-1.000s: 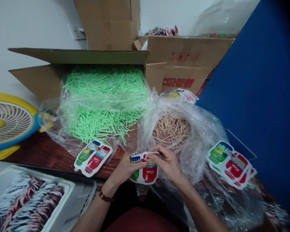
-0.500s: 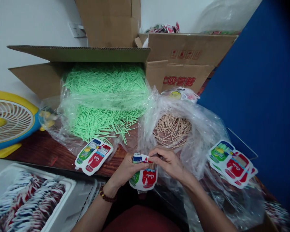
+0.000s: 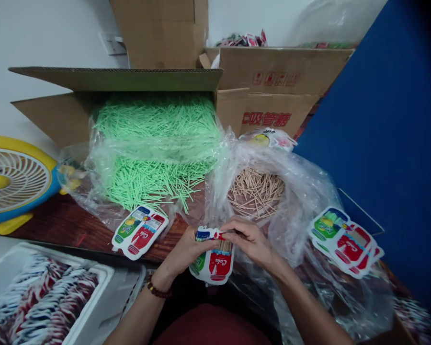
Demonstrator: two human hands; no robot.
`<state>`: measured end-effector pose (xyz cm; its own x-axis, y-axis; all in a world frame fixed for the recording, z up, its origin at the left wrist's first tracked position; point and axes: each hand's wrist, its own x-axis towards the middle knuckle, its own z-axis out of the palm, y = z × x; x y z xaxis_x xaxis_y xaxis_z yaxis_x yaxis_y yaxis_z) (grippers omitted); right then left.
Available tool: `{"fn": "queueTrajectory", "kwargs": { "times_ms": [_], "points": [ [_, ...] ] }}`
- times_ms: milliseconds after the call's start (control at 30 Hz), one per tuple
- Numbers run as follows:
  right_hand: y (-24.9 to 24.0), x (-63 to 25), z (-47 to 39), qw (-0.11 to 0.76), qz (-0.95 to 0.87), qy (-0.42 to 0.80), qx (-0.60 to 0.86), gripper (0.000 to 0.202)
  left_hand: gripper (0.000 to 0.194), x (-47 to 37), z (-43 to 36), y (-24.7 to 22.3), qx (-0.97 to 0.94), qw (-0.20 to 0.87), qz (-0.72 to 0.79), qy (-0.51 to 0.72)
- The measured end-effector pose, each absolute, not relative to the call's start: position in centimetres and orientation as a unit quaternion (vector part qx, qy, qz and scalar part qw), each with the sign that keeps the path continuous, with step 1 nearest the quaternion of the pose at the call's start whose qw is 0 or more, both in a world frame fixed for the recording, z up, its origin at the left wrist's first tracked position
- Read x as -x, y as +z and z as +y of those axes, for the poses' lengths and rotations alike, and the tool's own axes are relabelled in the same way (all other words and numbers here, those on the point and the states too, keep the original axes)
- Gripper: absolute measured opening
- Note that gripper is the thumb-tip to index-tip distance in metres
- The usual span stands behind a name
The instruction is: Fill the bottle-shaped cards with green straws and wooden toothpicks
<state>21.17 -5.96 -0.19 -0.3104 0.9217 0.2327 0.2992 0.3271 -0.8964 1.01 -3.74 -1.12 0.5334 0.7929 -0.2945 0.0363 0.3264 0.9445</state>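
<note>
Between my hands, at the table's front edge, is a bottle-shaped packet (image 3: 221, 266) printed green and red with "Cola"; thin brown sticks show in its window. My left hand (image 3: 190, 251) grips its left side, thumb across the front. The fingers of my right hand (image 3: 249, 239) pinch its top right edge. Just beyond lies a heap of brown sticks (image 3: 256, 194) in clear plastic. Left of it, a mass of green sticks (image 3: 158, 143) spills from a plastic-lined box. A similar packet (image 3: 140, 232) lies to the left, and a small stack of packets (image 3: 345, 242) to the right.
A yellow and blue fan (image 3: 17, 179) stands at the left. Below it, a white foam box (image 3: 106, 287) holds rows of packets. Open cardboard boxes (image 3: 273, 72) line the back. Clear plastic sheeting (image 3: 305, 187) spreads over the right side, beside a blue panel (image 3: 388, 134).
The packet in my hands is tilted slightly more upright toward me, so more of its window and brown sticks shows. My hands keep nearly the same places and grip.
</note>
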Motion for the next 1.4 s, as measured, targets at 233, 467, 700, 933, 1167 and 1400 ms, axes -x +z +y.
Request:
{"fn": "queueTrajectory", "kwargs": {
  "times_ms": [233, 467, 700, 933, 1167, 1400],
  "points": [
    [-0.1, -21.1, -6.0, 0.397, -0.706, 0.408, 0.421, 0.019, 0.018, -0.8, -3.7, -1.2, -0.513, 0.712, 0.399, 0.264],
    [0.4, -21.2, -5.5, 0.362, -0.712, 0.442, 0.408, 0.019, 0.019, -1.1, -3.7, -1.1, -0.503, 0.709, 0.399, 0.291],
    [0.5, -21.7, -5.4, 0.385, -0.692, 0.434, 0.431, 0.019, 0.02, -1.1, -3.6, -0.8, -0.503, 0.714, 0.391, 0.292],
    [1.2, -22.2, -5.4, 0.333, -0.731, 0.428, 0.415, 0.026, 0.023, -1.0, -3.6, -1.2, -0.509, 0.706, 0.398, 0.292],
    [1.8, -22.6, -4.9, 0.298, -0.77, 0.34, 0.451, 0.029, 0.022, -0.9, -3.4, -1.2, -0.517, 0.703, 0.402, 0.275],
    [1.5, -22.7, -4.9, 0.342, -0.712, 0.41, 0.456, 0.025, 0.021, -1.0, -3.5, -1.5, -0.484, 0.722, 0.402, 0.287]
  ]
}}
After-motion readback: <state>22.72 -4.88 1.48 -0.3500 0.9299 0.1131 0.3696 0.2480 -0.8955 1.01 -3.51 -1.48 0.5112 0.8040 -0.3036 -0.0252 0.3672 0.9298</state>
